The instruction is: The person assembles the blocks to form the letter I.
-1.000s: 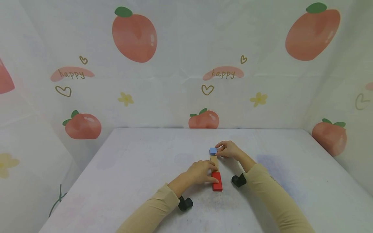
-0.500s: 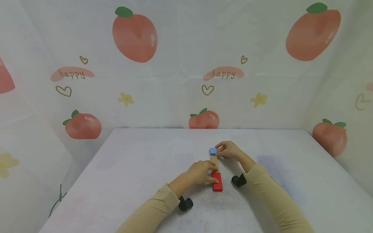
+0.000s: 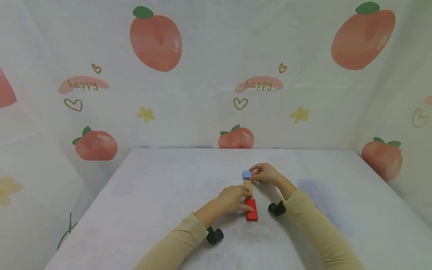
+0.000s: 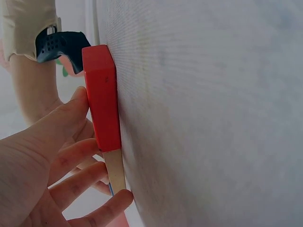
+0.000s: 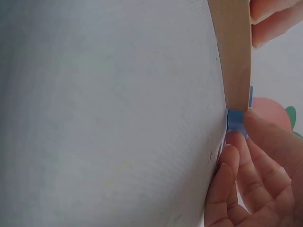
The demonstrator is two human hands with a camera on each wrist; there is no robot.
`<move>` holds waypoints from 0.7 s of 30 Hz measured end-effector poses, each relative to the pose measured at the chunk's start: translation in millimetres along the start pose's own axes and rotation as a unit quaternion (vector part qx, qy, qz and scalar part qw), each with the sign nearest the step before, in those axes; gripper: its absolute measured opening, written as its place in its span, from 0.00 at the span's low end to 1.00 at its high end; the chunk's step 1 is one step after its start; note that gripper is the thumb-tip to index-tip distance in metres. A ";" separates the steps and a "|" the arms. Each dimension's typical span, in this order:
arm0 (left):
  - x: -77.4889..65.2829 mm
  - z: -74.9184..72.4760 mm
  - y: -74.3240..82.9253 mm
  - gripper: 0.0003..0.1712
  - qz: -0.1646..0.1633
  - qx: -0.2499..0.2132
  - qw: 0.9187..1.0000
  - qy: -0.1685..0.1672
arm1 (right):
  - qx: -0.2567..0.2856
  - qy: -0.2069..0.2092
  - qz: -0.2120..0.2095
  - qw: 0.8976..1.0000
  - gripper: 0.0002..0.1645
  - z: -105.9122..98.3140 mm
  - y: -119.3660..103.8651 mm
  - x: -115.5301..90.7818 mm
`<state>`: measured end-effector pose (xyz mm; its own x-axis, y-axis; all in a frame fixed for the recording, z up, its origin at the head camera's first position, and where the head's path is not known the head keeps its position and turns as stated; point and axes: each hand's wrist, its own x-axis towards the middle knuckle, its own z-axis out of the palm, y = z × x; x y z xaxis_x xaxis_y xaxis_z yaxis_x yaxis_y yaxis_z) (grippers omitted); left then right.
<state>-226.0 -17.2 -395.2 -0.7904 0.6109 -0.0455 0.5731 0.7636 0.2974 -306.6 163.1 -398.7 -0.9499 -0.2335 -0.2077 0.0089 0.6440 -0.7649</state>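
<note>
A red block [image 3: 251, 211], a plain wooden block [image 3: 248, 185] and a small blue block [image 3: 246, 175] lie end to end in a line on the white table, red nearest me. Spread over the line from its left side is my left hand [image 3: 232, 199]. Its thumb touches the red block [image 4: 102, 104], while its loosely bent fingers rest along the wooden block [image 4: 115, 170]. At the far end my right hand [image 3: 266, 174] holds the blue block [image 5: 236, 120] at its right side, thumb on the near side and fingertips beyond. The fingers partly hide the wooden and blue blocks.
Each wrist wears a black camera mount, one on the left [image 3: 215, 236] and one on the right [image 3: 276, 209]. A white curtain [image 3: 202, 56] printed with peaches hangs behind the table [image 3: 168, 180].
</note>
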 end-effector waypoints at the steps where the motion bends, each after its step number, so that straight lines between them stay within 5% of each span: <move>1: 0.0 -0.3 0.0 0.26 0.001 0.001 1.000 0.000 | 0.001 0.001 0.004 1.000 0.23 0.0 -0.2 0.1; 21: 0.2 -0.4 0.0 0.26 0.004 0.013 1.000 0.001 | 0.007 -0.006 0.008 1.000 0.25 -1.7 1.2 0.7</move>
<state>-226.3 -17.2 -394.7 -0.7867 0.6160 -0.0408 0.5842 0.7642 0.2734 -307.8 164.9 -398.7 -0.9456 -0.2327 -0.2273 0.0280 0.6380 -0.7695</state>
